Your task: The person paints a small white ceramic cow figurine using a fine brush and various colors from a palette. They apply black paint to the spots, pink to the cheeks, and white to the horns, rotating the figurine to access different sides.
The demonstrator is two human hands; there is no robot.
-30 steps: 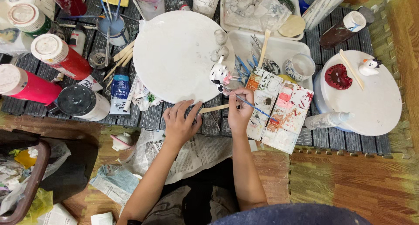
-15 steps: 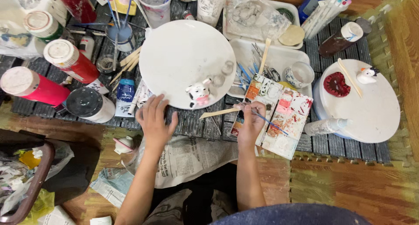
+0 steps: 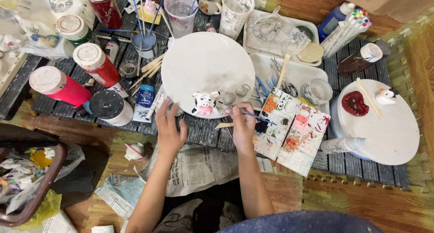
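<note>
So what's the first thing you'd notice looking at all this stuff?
Probably the little cow figurine, white with black patches and a pink snout, on the near edge of the big white round board. The right hand holds a thin blue brush beside it, and the left hand touches the board's rim. Big paint bottles stand at the left.

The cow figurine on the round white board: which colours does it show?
The cow figurine is white with black patches and a pink muzzle, seen best in the head view.

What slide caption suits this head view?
Right hand holds a paintbrush beside a cow figurine; left hand touches the round white board.
</note>
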